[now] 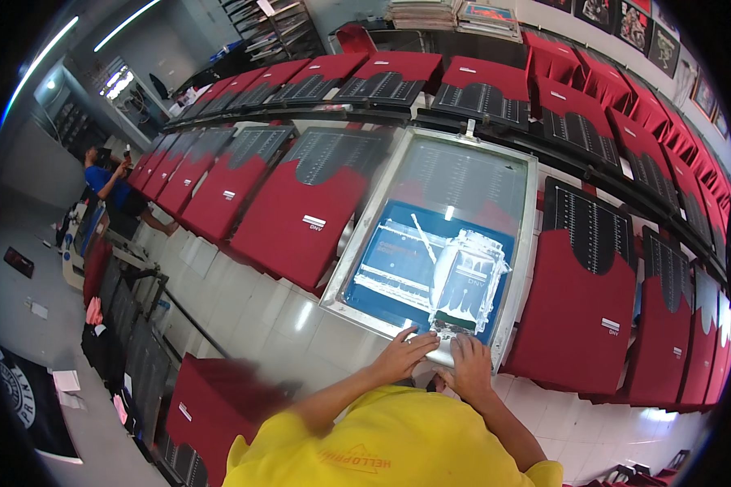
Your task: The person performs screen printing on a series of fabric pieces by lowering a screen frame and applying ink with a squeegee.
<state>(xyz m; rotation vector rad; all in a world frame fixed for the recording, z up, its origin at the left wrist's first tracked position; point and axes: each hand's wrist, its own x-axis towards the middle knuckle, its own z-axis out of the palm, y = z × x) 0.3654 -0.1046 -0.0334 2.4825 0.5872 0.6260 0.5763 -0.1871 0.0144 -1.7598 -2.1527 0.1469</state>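
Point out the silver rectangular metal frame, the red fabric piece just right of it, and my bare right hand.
Silver rectangular metal frame (pixel 521 243): head view, on its right bar.
Red fabric piece (pixel 577 312): head view, on its middle.
Bare right hand (pixel 469 363): head view, on its back.

Red cloths (pixel 296 223) lie along rows of black boards (pixel 586 219)

The boards, marked with white scales, stand side by side in long rows that curve from the left of the frame to its right edge. Each cloth covers one part of its board and leaves the scaled part bare. At the centre, a pale-framed screen (pixel 369 217) lies over one board, whose red cover shows dimly through the mesh; white ink (pixel 443 280) spreads across the screen's blue area. A pale tiled floor (pixel 276 321) shows below. At top left of centre, a rack (pixel 276 31) holds flat pieces on its tiers. At lower left, another board bears red cloth.
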